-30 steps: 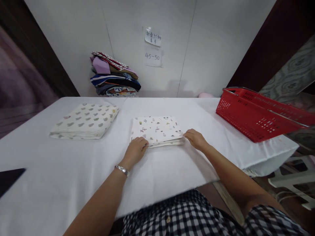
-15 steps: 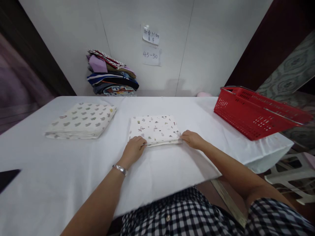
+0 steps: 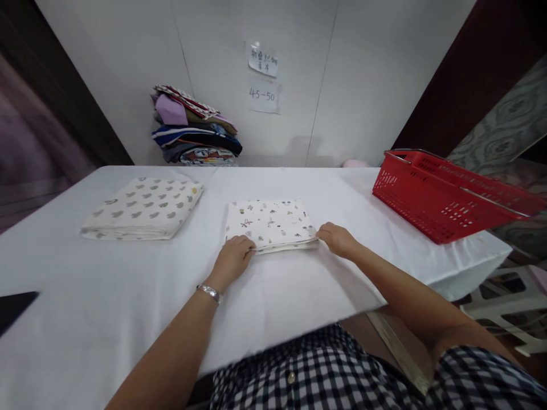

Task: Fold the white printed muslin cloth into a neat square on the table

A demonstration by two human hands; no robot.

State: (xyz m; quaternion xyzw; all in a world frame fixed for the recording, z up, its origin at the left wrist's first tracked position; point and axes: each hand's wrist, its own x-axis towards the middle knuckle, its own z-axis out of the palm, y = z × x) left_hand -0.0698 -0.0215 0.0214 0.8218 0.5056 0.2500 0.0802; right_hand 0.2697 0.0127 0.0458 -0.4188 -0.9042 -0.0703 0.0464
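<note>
A folded white cloth [image 3: 271,222] with small scattered prints lies flat in front of me, its layered folded edge towards me. My left hand [image 3: 235,254] is closed on its near left corner, thumb and fingers pinching the edge. At the near right corner, my right hand [image 3: 337,239] pinches the same edge between thumb and fingers. To the left lies a second folded cloth [image 3: 147,208], white with grey leaf-like shapes, and neither hand touches it.
The white-covered table [image 3: 171,296] carries a red plastic basket [image 3: 444,193] at the right. A stack of folded fabrics [image 3: 196,131] stands against the back wall. A dark flat object [image 3: 15,307] sits at the left edge, and a white stool [image 3: 508,302] stands beyond the table's right end.
Both hands keep their hold on the cloth's near corners. The right hand and the top layer at that corner look slightly raised; otherwise little differs.
</note>
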